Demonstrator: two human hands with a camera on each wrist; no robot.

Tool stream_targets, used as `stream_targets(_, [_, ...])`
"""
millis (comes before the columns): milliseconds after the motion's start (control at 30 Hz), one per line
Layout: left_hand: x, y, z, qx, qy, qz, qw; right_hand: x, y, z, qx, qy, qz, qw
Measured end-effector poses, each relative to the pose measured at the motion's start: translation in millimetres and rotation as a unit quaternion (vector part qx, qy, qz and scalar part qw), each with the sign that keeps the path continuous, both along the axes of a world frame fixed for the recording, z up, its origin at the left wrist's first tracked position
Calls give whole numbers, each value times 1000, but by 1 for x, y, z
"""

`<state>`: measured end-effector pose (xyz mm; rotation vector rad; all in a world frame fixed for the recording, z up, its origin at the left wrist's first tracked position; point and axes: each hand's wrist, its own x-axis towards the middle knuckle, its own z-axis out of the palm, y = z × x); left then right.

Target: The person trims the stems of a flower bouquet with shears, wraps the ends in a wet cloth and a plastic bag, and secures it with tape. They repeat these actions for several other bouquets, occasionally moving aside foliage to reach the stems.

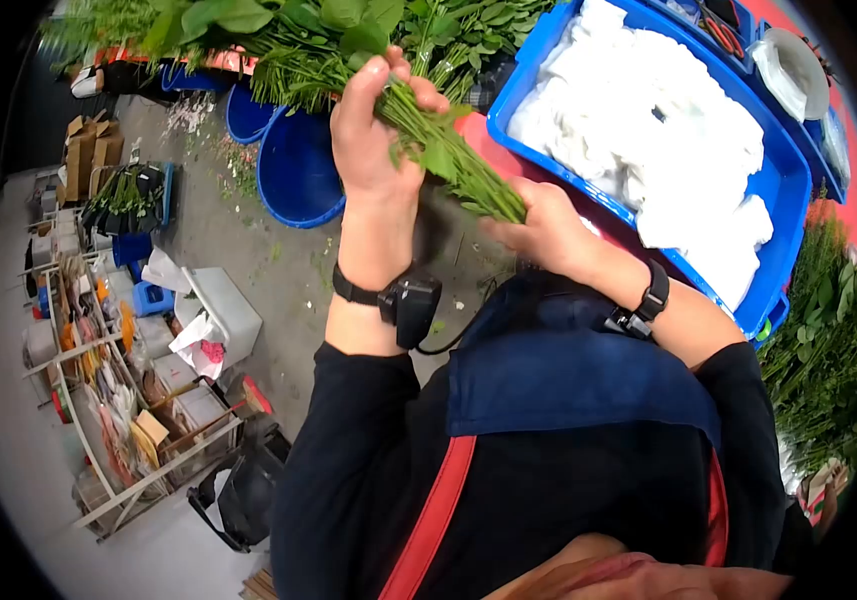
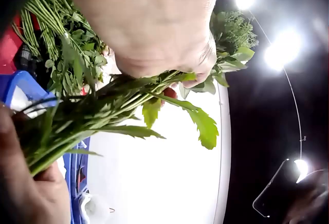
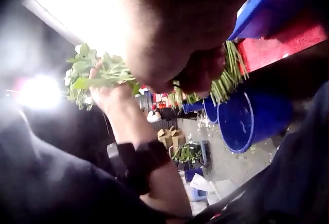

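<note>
A bunch of green leafy stems (image 1: 453, 160) runs slantwise between both hands. My left hand (image 1: 373, 135) grips it around the upper part, just below the leaves, with the thumb up. Lower down, my right hand (image 1: 548, 225) holds the cut stem ends, its fingers wrapped around them. In the left wrist view a jagged leaf (image 2: 203, 126) sticks out from the stems beneath my left hand. The right wrist view shows the stem ends (image 3: 229, 80) poking out past my right hand, and leafy tops (image 3: 100, 75) above my left hand.
A blue tray (image 1: 638, 222) of white cloth-like material stands on a red table at the right. More greenery (image 1: 468, 40) lies behind the bunch. Blue buckets (image 1: 293, 175) stand on the floor at left, near a cluttered shelf rack (image 1: 98, 420). Foliage (image 1: 818, 340) lies at far right.
</note>
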<state>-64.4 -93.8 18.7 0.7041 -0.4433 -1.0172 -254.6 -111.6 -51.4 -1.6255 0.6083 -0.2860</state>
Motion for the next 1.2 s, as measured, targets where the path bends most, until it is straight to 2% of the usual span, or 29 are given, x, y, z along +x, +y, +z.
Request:
stream_targets(33, [-9,13,2,46,-45,11,998,-11,0,6,-22,-37,7,999])
stream_targets(100, [-27,42,9,136,-132,31,981,-32,-4,11,16,-28,41,999])
stream_targets(133, [-36,58,10,239,-165,69,954,-42,-9,9,-16,-35,63,997])
stream_targets(167, [-29,82,1,315,-347,32,883,-52,-12,6,-38,-14,85,996])
stream_targets(200, [-26,104,-4,375,-515,-10,771,-62,-16,3,-62,7,103,993])
stream_targets(233, [-60,112,9,409,-545,6,732,-70,-18,0,-84,30,116,989])
stream_targets(267, [-80,121,15,353,-625,-33,696,-78,-18,-6,-132,24,126,983])
stream_targets(300, [-93,127,11,229,-668,-122,698,-84,-18,-12,-187,44,161,968])
stream_targets(367, [-134,97,27,52,-854,-139,498,-99,-12,-15,-151,25,195,969])
stream_targets(400, [-147,87,25,66,-859,-173,478,-108,-9,-7,-123,30,200,972])
stream_targets(433, [-157,74,14,48,-887,-152,434,-114,-5,5,-95,30,207,973])
stream_targets(467, [-160,64,0,120,-867,-261,407,-115,1,2,-73,-32,202,976])
stream_targets(500, [-161,59,-18,193,-833,-364,369,-124,-3,4,-55,114,251,960])
stream_targets(567, [-162,53,-43,229,-792,-392,408,-138,-8,1,32,145,202,968])
stream_targets(633, [-168,50,-55,289,-749,-401,442,-159,-13,-9,-72,79,75,991])
stream_targets(667, [-164,47,-60,300,-704,-381,518,-169,-19,-6,-46,92,-8,995])
stream_targets(700, [-163,42,-62,341,-653,-374,563,-177,-25,-9,-25,131,-87,987])
stream_targets(733, [-162,39,-69,342,-629,-352,603,-181,-27,-15,-154,180,-136,962])
stream_targets(767, [-162,35,-75,341,-605,-328,640,-182,-29,-24,-281,225,-183,915])
stream_targets(800, [-164,27,-78,398,-593,-346,608,-180,-29,-39,-396,217,-186,873])
stream_targets(900, [-177,16,-83,396,-524,-345,671,-174,-34,-70,-471,194,-194,838])
stream_targets(933, [-180,12,-81,393,-533,-354,660,-179,-35,-69,-447,178,-209,851])
stream_targets(1000, [-183,9,-85,394,-501,-362,681,-196,-38,-63,-396,145,-234,876])
stream_targets(1033, [-185,7,-86,393,-484,-366,691,-208,-41,-64,-249,89,-277,924])
stream_targets(1067, [-188,4,-85,397,-480,-369,690,-223,-46,-66,-96,32,-313,944])
stream_targets(1100, [-194,0,-82,399,-477,-372,689,-233,-51,-64,59,-26,-340,938])
stream_targets(1200, [-208,-9,-84,380,-462,-383,704,-251,-52,-25,140,-147,-394,897])
